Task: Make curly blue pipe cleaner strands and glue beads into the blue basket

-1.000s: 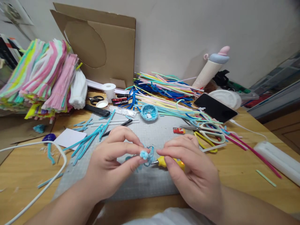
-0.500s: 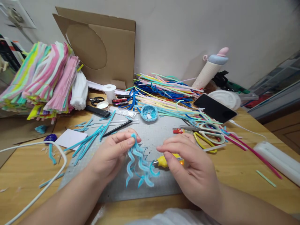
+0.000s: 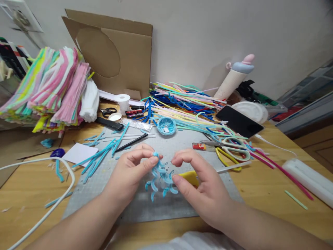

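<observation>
A bunch of wavy light-blue pipe cleaners [image 3: 158, 180] dangles above the cutting mat, its top end pinched between the thumb and fingers of my left hand [image 3: 132, 170]. To its right, my right hand [image 3: 205, 180] has thumb and forefinger apart, with the thumb tip close to the lower curls; whether it touches them I cannot tell. Behind that hand lies a yellow glue gun [image 3: 191, 177], mostly covered, a clear stick jutting out on the right. Farther back on the mat is a small fuzzy blue bowl shape [image 3: 166, 126] with a white scrap inside.
Cut blue pipe cleaners [image 3: 100, 156] and a black pen [image 3: 131, 142] lie left on the grey cutting mat [image 3: 91, 205]. Scissors [image 3: 234, 147] and a lighter [image 3: 199, 146] are at right. Colourful pipe cleaners [image 3: 182, 100], a phone [image 3: 239, 119] and a white cable [image 3: 70, 173] surround the mat.
My left hand has moved slightly right and turned the blue curls, which now hang shorter and more bunched. My right hand has shifted left a little, its thumb and forefinger spread wider.
</observation>
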Tool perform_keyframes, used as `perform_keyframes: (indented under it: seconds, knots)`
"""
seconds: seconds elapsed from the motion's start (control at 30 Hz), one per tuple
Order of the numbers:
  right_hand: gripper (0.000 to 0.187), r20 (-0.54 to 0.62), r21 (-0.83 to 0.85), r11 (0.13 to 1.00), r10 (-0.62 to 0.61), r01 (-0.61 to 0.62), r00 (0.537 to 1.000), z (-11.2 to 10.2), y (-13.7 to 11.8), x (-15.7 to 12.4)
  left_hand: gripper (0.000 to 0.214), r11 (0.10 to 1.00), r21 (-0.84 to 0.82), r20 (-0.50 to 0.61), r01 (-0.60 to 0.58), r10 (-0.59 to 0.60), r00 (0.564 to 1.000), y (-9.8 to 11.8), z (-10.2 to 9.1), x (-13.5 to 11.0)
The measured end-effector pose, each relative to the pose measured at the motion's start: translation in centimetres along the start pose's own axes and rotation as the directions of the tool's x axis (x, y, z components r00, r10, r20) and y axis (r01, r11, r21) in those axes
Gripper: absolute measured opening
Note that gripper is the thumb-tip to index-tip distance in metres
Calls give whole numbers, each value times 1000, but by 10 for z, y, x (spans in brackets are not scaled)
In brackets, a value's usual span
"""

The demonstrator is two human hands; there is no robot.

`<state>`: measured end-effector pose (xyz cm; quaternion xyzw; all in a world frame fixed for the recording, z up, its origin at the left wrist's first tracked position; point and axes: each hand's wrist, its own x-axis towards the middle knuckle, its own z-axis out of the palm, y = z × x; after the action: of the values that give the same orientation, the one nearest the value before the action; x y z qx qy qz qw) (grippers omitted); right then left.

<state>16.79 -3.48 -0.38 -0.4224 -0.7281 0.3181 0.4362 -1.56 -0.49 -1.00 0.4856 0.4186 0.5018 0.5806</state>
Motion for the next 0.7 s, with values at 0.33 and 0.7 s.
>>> perform_keyframes:
  seconds: [0.33, 0.7]
  knots:
    - [15, 101, -316, 896, -296, 312, 950, -18, -8, 8, 8, 722, 510, 334, -468, 335, 881, 11, 1, -10]
    - [12, 277, -447, 779, -346, 439, 896, -30, -3, 13, 12, 794, 487, 399, -365, 169, 901, 17, 3, -9]
